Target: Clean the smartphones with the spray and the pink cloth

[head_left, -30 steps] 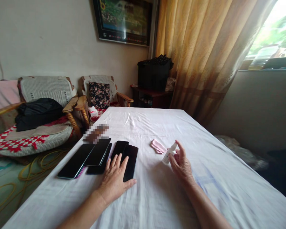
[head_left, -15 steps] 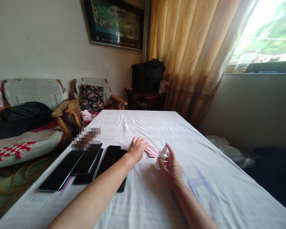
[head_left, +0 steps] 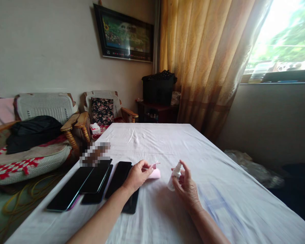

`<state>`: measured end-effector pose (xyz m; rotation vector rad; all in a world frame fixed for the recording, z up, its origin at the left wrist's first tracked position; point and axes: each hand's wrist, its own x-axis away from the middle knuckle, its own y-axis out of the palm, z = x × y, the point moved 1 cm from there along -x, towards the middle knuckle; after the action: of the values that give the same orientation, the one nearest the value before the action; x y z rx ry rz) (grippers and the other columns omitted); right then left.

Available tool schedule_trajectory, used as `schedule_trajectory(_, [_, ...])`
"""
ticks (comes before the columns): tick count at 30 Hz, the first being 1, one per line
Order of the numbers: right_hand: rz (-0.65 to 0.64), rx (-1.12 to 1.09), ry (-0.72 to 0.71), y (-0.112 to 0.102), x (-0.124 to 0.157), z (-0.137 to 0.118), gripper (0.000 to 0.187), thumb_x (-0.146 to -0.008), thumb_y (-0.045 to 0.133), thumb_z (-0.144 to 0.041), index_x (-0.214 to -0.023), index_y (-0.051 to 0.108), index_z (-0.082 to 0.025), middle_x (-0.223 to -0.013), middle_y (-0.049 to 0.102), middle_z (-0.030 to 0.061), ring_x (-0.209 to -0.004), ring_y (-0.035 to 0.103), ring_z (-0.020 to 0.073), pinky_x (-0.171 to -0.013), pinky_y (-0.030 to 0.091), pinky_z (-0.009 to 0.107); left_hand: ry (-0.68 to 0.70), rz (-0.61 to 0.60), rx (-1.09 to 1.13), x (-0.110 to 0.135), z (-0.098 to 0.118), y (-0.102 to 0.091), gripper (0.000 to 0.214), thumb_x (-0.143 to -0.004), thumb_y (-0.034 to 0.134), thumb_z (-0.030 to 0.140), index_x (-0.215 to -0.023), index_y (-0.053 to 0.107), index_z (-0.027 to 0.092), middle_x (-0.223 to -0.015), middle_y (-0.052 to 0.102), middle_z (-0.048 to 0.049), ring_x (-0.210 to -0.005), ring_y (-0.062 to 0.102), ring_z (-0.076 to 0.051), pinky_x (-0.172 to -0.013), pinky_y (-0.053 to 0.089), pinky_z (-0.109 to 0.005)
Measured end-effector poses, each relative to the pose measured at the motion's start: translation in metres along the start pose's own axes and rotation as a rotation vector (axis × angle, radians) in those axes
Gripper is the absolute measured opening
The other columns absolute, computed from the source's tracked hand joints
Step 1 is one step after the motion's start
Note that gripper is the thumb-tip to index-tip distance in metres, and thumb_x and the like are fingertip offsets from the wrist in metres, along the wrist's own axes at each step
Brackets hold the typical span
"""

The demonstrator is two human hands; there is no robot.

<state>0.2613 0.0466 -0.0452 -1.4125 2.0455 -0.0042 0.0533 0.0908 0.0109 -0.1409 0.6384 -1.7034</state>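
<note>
Between the thumb and fingers of my left hand (head_left: 138, 175) is a pink cloth (head_left: 155, 173), pinched at its upper edge and hanging just over the table. My right hand (head_left: 188, 183) grips a small white spray bottle (head_left: 173, 178), with the index finger resting on the nozzle top. The bottle tilts slightly and sits right of the cloth, apart from it. Left of my left forearm lie several dark phones: a phone (head_left: 118, 178) close to my wrist, another phone (head_left: 132, 203) partly hidden under my forearm, and a stacked group (head_left: 95, 179) farther left.
A white cloth covers the table (head_left: 152, 142). A pixelated patch (head_left: 95, 154) hides something at the left edge. Beyond stand an armchair (head_left: 103, 110) and a sofa (head_left: 40, 152). A plastic bag (head_left: 254, 169) lies on the right, below the window.
My left hand has closed on the pink cloth, lifted its edge and drawn it slightly left. The right hand keeps its grip on the spray bottle. The view has tilted up a little.
</note>
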Motion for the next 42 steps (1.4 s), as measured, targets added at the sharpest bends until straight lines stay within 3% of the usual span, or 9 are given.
schedule_trajectory(4, [-0.078, -0.007, -0.03, 0.004, 0.005, -0.005, 0.062, -0.086, 0.05, -0.03, -0.143, 0.027, -0.022, -0.107, 0.07, 0.0083, -0.056, 0.062, 0.013, -0.052, 0.054, 0.025, -0.074, 0.052, 0.211, 0.046, -0.003, -0.013, 0.035, -0.082, 0.058, 0.055, -0.079, 0.056, 0.02, -0.078, 0.067, -0.003, -0.068, 0.061, -0.016, -0.059, 0.042, -0.023])
schedule_trajectory(8, [-0.102, -0.011, -0.031, 0.013, 0.012, -0.015, 0.063, -0.085, 0.051, -0.028, -0.143, 0.028, -0.023, -0.111, 0.069, 0.0079, -0.058, 0.061, 0.0125, -0.051, 0.053, 0.024, -0.151, 0.076, 0.369, 0.076, 0.0, -0.009, 0.034, -0.076, 0.064, 0.053, -0.077, 0.06, 0.02, -0.077, 0.067, -0.0029, -0.068, 0.059, -0.016, -0.061, 0.042, -0.023])
schedule_trajectory(14, [-0.113, -0.037, -0.041, 0.013, 0.012, -0.028, 0.066, -0.083, 0.05, -0.028, -0.145, 0.027, -0.021, -0.11, 0.069, 0.0083, -0.06, 0.061, 0.0128, -0.051, 0.054, 0.025, -0.113, 0.376, 0.322, 0.081, 0.004, -0.014, 0.03, -0.077, 0.063, 0.051, -0.085, 0.061, 0.021, -0.074, 0.062, -0.0003, -0.067, 0.057, -0.017, -0.062, 0.044, -0.026])
schedule_trajectory(17, [-0.134, -0.019, -0.053, 0.011, 0.011, -0.03, 0.07, -0.082, 0.051, -0.028, -0.147, 0.028, -0.021, -0.11, 0.069, 0.0088, -0.059, 0.06, 0.0129, -0.053, 0.055, 0.027, -0.218, 0.454, 0.422, 0.078, -0.002, -0.017, 0.038, -0.073, 0.067, 0.056, -0.087, 0.06, 0.021, -0.072, 0.06, 0.0009, -0.064, 0.055, -0.016, -0.059, 0.044, -0.025])
schedule_trajectory(21, [-0.11, -0.018, -0.03, 0.014, 0.011, -0.033, 0.068, -0.079, 0.057, -0.032, -0.143, 0.037, -0.021, -0.106, 0.07, 0.0101, -0.057, 0.058, 0.0144, -0.048, 0.052, 0.027, -0.348, 0.426, 0.581, 0.078, -0.005, -0.017, 0.051, -0.068, 0.069, 0.063, -0.094, 0.057, 0.02, -0.071, 0.059, 0.0021, -0.06, 0.056, -0.014, -0.053, 0.044, -0.024])
schedule_trajectory(24, [-0.132, -0.208, 0.027, 0.017, 0.012, -0.04, 0.07, -0.08, 0.058, -0.035, -0.145, 0.032, -0.025, -0.106, 0.068, 0.0096, -0.06, 0.06, 0.0147, -0.054, 0.054, 0.03, -0.373, 0.423, 0.652, 0.079, -0.002, -0.018, 0.054, -0.064, 0.074, 0.061, -0.095, 0.058, 0.019, -0.072, 0.06, 0.0024, -0.061, 0.058, -0.014, -0.054, 0.045, -0.023])
schedule_trajectory(31, [-0.412, -0.766, 0.426, 0.011, 0.013, -0.064, 0.075, -0.08, 0.061, -0.036, -0.146, 0.024, -0.029, -0.108, 0.066, 0.0086, -0.08, 0.069, 0.0227, -0.07, 0.055, 0.039, -0.442, 0.253, 0.842, 0.08, 0.004, -0.021, 0.06, -0.058, 0.082, 0.057, -0.1, 0.064, 0.017, -0.085, 0.07, -0.0046, -0.078, 0.067, -0.019, -0.07, 0.051, -0.029])
schedule_trajectory(36, [-0.455, -0.814, 0.513, 0.013, 0.017, -0.07, 0.08, -0.076, 0.06, -0.033, -0.146, 0.021, -0.03, -0.107, 0.065, 0.0068, -0.078, 0.068, 0.0224, -0.066, 0.053, 0.036, -0.388, 0.222, 0.767, 0.081, 0.002, -0.021, 0.052, -0.06, 0.082, 0.055, -0.09, 0.063, 0.017, -0.081, 0.07, -0.0031, -0.075, 0.064, -0.017, -0.066, 0.048, -0.025])
schedule_trajectory(42, [-0.472, -0.787, 0.461, 0.017, 0.022, -0.073, 0.077, -0.075, 0.057, -0.028, -0.144, 0.024, -0.03, -0.106, 0.065, 0.0056, -0.079, 0.067, 0.0219, -0.07, 0.052, 0.038, -0.355, 0.256, 0.686, 0.082, 0.002, -0.022, 0.049, -0.064, 0.076, 0.059, -0.088, 0.061, 0.019, -0.072, 0.064, 0.0003, -0.067, 0.059, -0.015, -0.062, 0.044, -0.024])
